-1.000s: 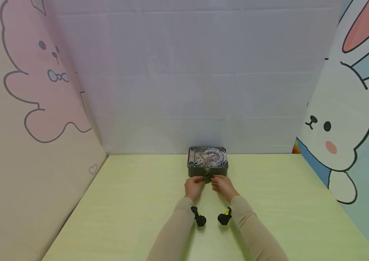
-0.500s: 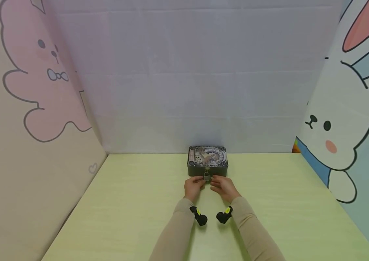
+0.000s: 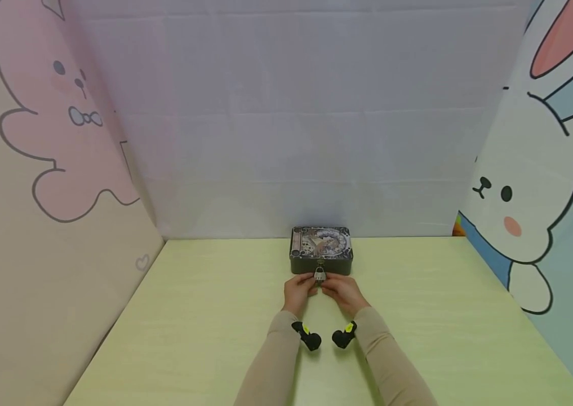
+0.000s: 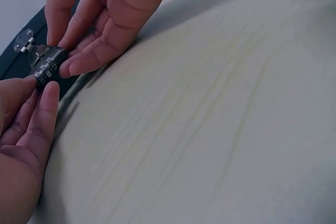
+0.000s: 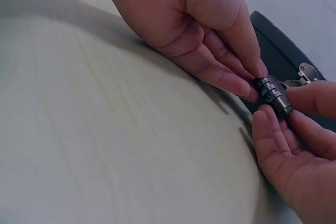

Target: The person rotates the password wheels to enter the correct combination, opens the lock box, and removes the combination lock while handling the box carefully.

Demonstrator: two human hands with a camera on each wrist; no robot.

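Gunmetal-grey and faintly shiny, the small metal combination padlock (image 4: 48,66) has a stubby body banded with number rings, their pale figures too small for me to read. From the head view it looks more silvery, with a thin curved shackle (image 3: 319,269) standing above the body. It sits at the middle of the front of a dark rectangular box (image 3: 320,250) with an ornate grey-and-brown picture on its lid, just below a silvery metal clasp (image 4: 23,40). I cannot tell whether the shackle is locked. The person's bare left hand (image 3: 297,294) and bare right hand (image 3: 344,292) both pinch the padlock, one from each side. I see the box closed on the pale yellow-green surface (image 3: 215,316), close to the whitish backdrop (image 3: 266,141).
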